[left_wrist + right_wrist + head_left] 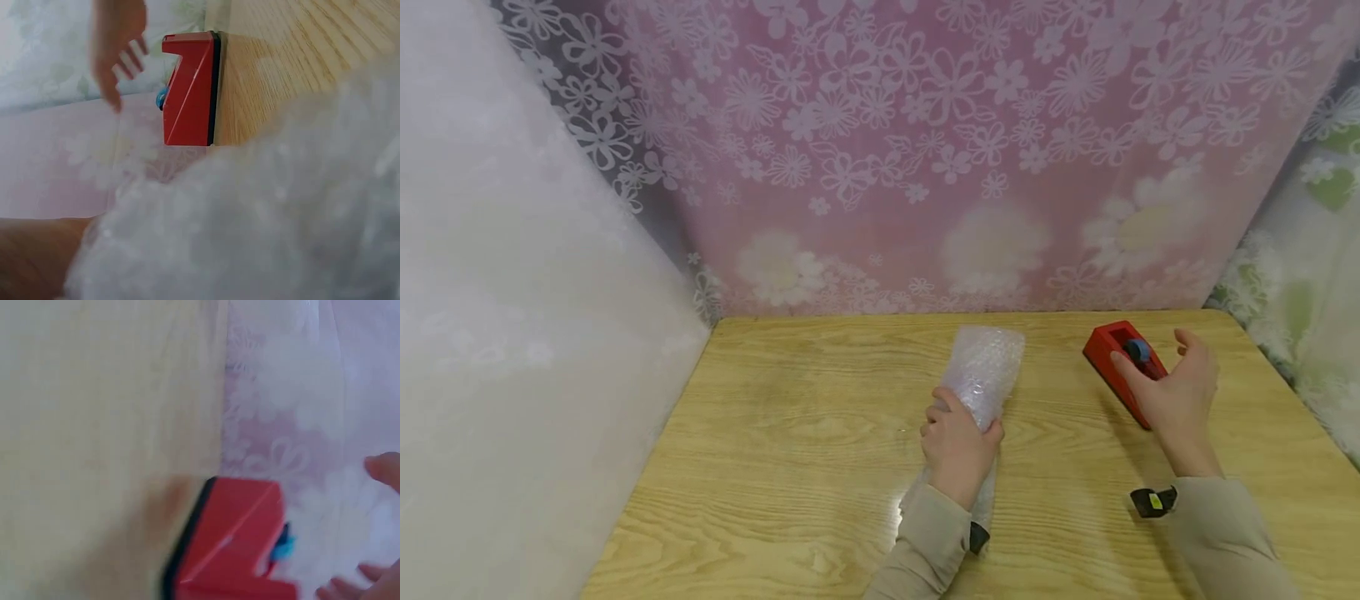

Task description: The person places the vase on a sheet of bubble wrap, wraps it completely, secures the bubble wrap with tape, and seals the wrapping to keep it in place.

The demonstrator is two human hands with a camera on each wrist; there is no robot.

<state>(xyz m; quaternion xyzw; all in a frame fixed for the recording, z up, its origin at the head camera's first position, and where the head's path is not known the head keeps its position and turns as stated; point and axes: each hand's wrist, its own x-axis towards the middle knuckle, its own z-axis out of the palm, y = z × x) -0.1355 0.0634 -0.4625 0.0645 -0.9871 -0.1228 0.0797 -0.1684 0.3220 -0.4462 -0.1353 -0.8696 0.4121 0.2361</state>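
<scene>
My left hand [957,446] grips a long bundle of bubble wrap [988,358] lying on the table, fingers on one side and thumb on the other. What the wrap contains cannot be made out. In the left wrist view the bubble wrap [250,231] fills the lower right. To the right stands a red tape dispenser [1108,354] with a blue roll in it and a black base. Over the dispenser hovers my right hand [1183,396], thumb and fingers spread. The left wrist view shows a gap between the right hand [122,47] and the dispenser [190,94].
The wooden table [775,442] backs onto a pink floral curtain [880,167]. A white sheet [535,333] hangs along the left and a green-and-white floral one [1322,308] along the right. A black strap device [1152,502] is on the right wrist.
</scene>
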